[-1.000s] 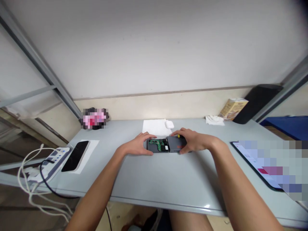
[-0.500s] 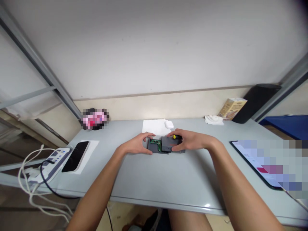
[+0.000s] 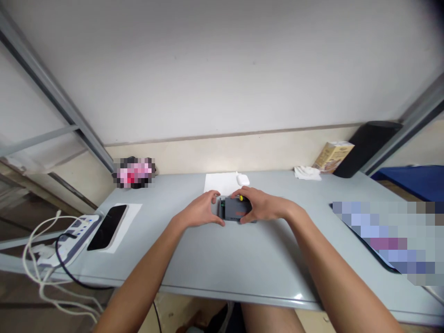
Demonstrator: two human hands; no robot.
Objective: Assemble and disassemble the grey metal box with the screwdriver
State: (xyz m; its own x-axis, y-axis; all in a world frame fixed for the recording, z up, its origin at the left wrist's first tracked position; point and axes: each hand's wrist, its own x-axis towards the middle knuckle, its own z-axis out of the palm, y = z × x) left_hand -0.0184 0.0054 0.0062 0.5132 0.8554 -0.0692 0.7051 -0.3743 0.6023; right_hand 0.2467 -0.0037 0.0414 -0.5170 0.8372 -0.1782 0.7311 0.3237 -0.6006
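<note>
A dark grey plastic casing cover (image 3: 233, 212) with faint red lettering lies over most of a matching casing base (image 3: 220, 213) in the middle of the table. At its left end a sliver of green circuit board (image 3: 223, 203) shows. My right hand (image 3: 262, 206) grips the cover between thumb and fingers. A yellow tip (image 3: 241, 198), probably a screwdriver's handle end, pokes out by those fingers; the rest is hidden. My left hand (image 3: 201, 211) is curled around the left end of the base, thumb in front and fingers behind.
Behind the casing lie a white sheet (image 3: 218, 182) and a white earbud case (image 3: 243, 180). To the left are a phone (image 3: 108, 226) and a power strip (image 3: 74, 240) with looped cables. A tablet (image 3: 378, 245) lies right; a carton (image 3: 333, 156) and black cylinder (image 3: 367, 148) stand at the back.
My right hand has moved left with the cover, which now hides most of the circuit board. The red lettering on the cover has come into view. My left hand stays at the base.
</note>
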